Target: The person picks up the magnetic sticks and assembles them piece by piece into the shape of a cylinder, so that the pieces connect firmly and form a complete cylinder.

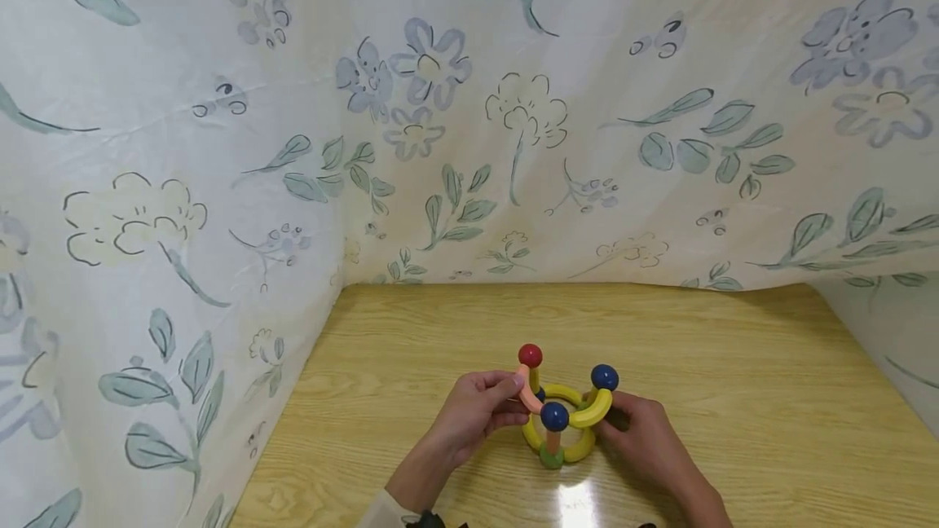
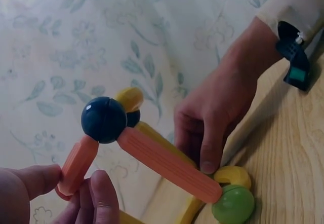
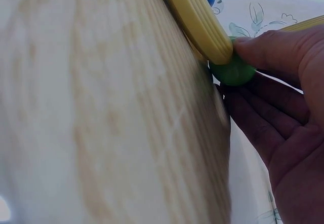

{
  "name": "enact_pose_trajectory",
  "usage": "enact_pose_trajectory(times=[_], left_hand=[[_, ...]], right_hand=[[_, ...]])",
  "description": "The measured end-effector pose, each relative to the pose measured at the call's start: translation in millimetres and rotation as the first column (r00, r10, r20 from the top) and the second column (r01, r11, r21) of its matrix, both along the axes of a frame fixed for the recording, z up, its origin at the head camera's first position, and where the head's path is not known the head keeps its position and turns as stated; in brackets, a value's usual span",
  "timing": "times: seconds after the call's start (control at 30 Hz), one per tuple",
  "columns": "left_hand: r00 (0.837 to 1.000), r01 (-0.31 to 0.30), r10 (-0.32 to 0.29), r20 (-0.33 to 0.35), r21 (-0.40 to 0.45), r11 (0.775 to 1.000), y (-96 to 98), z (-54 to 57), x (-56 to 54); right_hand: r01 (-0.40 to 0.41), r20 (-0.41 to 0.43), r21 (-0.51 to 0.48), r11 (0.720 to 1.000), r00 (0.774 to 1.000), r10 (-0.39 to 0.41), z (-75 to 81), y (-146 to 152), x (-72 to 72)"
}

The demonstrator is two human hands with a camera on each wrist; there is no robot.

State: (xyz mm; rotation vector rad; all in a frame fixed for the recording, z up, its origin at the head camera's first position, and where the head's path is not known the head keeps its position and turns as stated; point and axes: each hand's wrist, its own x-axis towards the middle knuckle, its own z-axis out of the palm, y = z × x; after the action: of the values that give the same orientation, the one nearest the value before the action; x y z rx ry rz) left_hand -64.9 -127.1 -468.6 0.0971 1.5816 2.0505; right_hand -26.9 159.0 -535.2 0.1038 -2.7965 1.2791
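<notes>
A small frame of coloured balls and sticks stands on the table, with a ring of yellow curved sticks point(image 1: 575, 451) as its base. My left hand point(image 1: 477, 410) pinches a pink curved stick point(image 2: 78, 163) whose one end meets a blue ball point(image 1: 554, 416). Whether its other end touches the red ball point(image 1: 531, 355) I cannot tell. Under that blue ball a straight pink stick point(image 2: 169, 165) runs down to a green ball point(image 2: 233, 203). A yellow curved stick point(image 1: 596, 412) links two upper blue balls. Thumb and fingers of my right hand point(image 1: 645, 438) pinch another green ball point(image 3: 234, 72) at the base.
The wooden table point(image 1: 367, 406) extends around the frame on all sides. Flower-patterned cloth point(image 1: 469, 186) hangs behind it and along both sides. A dark strap point(image 2: 296, 62) sits on a wrist by a pale sleeve.
</notes>
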Motion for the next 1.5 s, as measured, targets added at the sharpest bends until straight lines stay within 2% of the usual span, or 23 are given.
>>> enact_pose_trajectory(times=[0.13,0.2,0.27,0.33,0.4,0.47,0.5,0.57,0.63,0.77,0.87,1.0,1.27,1.5], left_hand=[[1.000,-0.006,0.006,-0.020,-0.006,1.000,-1.4,-3.6,-1.7],[0.999,-0.035,0.034,-0.039,-0.019,0.999,-2.0,-6.7,-3.2],[0.994,-0.075,0.071,-0.087,-0.049,0.996,-2.3,-11.5,-5.1],[0.980,-0.116,0.096,-0.172,-0.112,0.987,-1.4,-19.3,-8.1],[0.956,-0.144,0.083,-0.281,-0.203,0.969,0.6,-29.4,-11.5],[0.919,-0.162,0.028,-0.393,-0.311,0.936,3.8,-41.7,-15.8],[0.896,-0.175,-0.006,-0.445,-0.365,0.914,5.7,-48.0,-18.0],[0.858,-0.183,-0.076,-0.509,-0.441,0.879,9.0,-57.9,-21.7],[0.821,-0.183,-0.134,-0.555,-0.478,0.859,11.6,-65.3,-24.8],[0.770,-0.153,-0.201,-0.605,-0.482,0.863,13.3,-70.4,-27.7],[0.738,-0.161,-0.217,-0.638,-0.480,0.862,13.5,-71.1,-28.9],[0.723,-0.187,-0.220,-0.655,-0.492,0.850,14.5,-72.8,-28.4],[0.719,-0.264,-0.188,-0.670,-0.513,0.817,11.5,-71.5,-15.1],[0.708,-0.309,-0.130,-0.694,-0.469,0.827,7.2,-72.0,2.9]], right_hand=[[0.003,0.010,0.002,1.000,1.000,-0.003,0.4,-1,-0.3],[0.004,0.010,0.003,1.000,1.000,-0.004,0.2,-1,-0.5],[0.004,0.007,0.002,1.000,1.000,-0.004,-0.3,-1,-0.4],[0.003,0.000,0.003,1.000,1.000,-0.003,-0.9,-1,-0.1],[0.004,-0.008,0.005,1.000,1.000,-0.003,-1.6,-1,0.2],[0.005,-0.011,0.006,1.000,1.000,-0.005,-2.0,-1,0.5],[0.008,-0.018,0.010,1.000,1.000,-0.007,-2.2,-2,0.8],[0.019,-0.040,0.020,1.000,0.999,-0.018,-3.1,-3,0.7],[0.027,-0.077,0.031,0.999,0.997,-0.025,-4.4,-4,0.9],[0.060,-0.174,0.067,0.996,0.984,-0.048,-8.2,-6,0.8],[0.093,-0.201,0.082,0.992,0.977,-0.075,-8.8,-7,1.7],[0.122,-0.177,0.084,0.989,0.978,-0.106,-6.5,-6,6.5],[0.100,-0.092,0.121,0.988,0.992,-0.089,-0.4,-7,28.0],[0.092,0.045,0.106,0.990,0.994,-0.097,5.3,-12,44.0]])
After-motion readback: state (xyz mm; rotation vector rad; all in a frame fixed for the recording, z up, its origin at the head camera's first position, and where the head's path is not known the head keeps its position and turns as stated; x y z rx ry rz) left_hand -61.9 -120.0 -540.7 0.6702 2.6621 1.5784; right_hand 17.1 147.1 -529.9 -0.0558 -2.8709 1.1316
